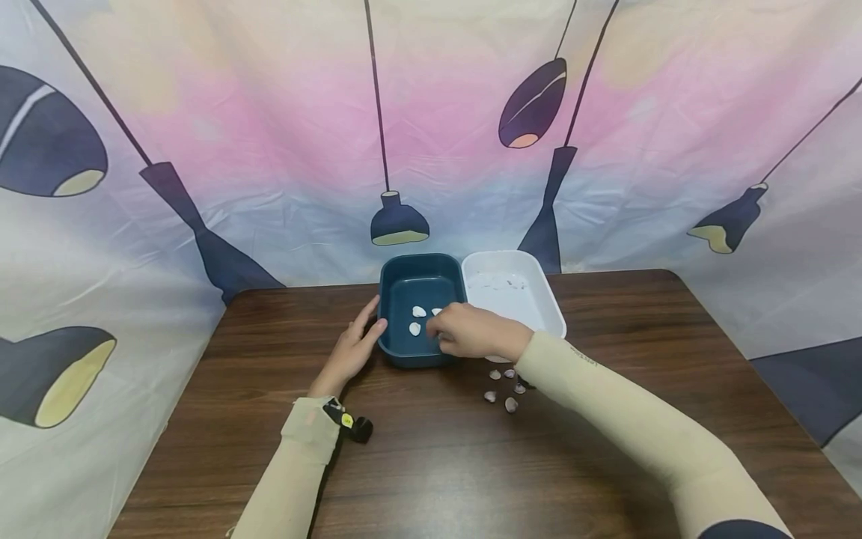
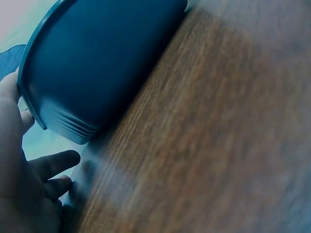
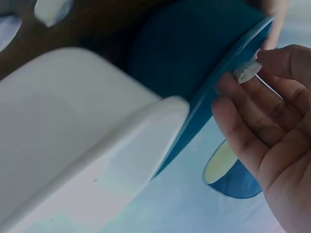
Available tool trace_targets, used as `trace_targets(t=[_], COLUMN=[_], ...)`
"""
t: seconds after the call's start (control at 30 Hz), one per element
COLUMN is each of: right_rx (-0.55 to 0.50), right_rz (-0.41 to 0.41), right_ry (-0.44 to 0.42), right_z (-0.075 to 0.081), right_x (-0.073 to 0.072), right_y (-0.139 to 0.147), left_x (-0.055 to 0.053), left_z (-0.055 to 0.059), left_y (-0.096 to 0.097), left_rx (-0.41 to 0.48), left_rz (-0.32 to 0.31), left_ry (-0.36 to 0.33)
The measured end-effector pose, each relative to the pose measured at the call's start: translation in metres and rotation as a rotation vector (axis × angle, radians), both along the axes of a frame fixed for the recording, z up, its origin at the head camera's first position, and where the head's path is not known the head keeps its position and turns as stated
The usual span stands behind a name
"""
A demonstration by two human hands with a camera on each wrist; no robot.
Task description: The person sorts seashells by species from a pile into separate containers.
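Note:
My right hand (image 1: 474,329) is over the teal tub (image 1: 397,278), pinching a small ridged seashell (image 3: 247,71) between thumb and fingertips, as the right wrist view shows. Inside the tub lie a few pale shells (image 1: 414,329), one partly hidden by that hand. With its fingers straight, my left hand (image 1: 346,358) rests against the tub's left side, fingertips at the rim in the left wrist view. The white tub (image 1: 498,296) stands directly right of the teal one, with small dark specks on its bottom.
Several shells (image 1: 511,405) lie on the brown wooden table (image 1: 417,464) in front of the white tub, near my right forearm. A cloth backdrop (image 1: 303,150) printed with lamps hangs behind the table's back edge.

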State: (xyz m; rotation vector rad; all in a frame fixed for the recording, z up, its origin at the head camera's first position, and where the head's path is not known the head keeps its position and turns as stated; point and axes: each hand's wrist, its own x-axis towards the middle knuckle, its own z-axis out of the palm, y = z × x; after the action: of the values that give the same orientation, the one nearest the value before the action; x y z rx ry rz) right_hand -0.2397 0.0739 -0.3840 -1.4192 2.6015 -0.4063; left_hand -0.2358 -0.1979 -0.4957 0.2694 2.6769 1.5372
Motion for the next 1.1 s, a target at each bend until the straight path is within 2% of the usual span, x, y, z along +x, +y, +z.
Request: trace_targets(t=[0.4,0.53,0.83,1.1], right_rx=[0.006,0.036,0.192,0.255], right_rz=[-0.037,-0.082,-0.234,-0.251], right_ry=[0.039,0.04,-0.015,-0.028], right_z=[-0.011,-0.015,-0.026,-0.028], right_x=[-0.035,-0.043,-0.048,-0.046], right_y=[-0.002,-0.004,-0.011,-0.014], left_x=[-0.001,-0.002,-0.001,-0.001], left_z=[0.0,-0.001,-0.002,-0.002], left_y=[0.0,0.0,0.001,0.001], left_rx=[-0.003,-0.001,0.003,0.001], left_rz=[-0.001,0.0,0.003,-0.001], left_ry=[-0.001,0.005,-0.002,0.006])
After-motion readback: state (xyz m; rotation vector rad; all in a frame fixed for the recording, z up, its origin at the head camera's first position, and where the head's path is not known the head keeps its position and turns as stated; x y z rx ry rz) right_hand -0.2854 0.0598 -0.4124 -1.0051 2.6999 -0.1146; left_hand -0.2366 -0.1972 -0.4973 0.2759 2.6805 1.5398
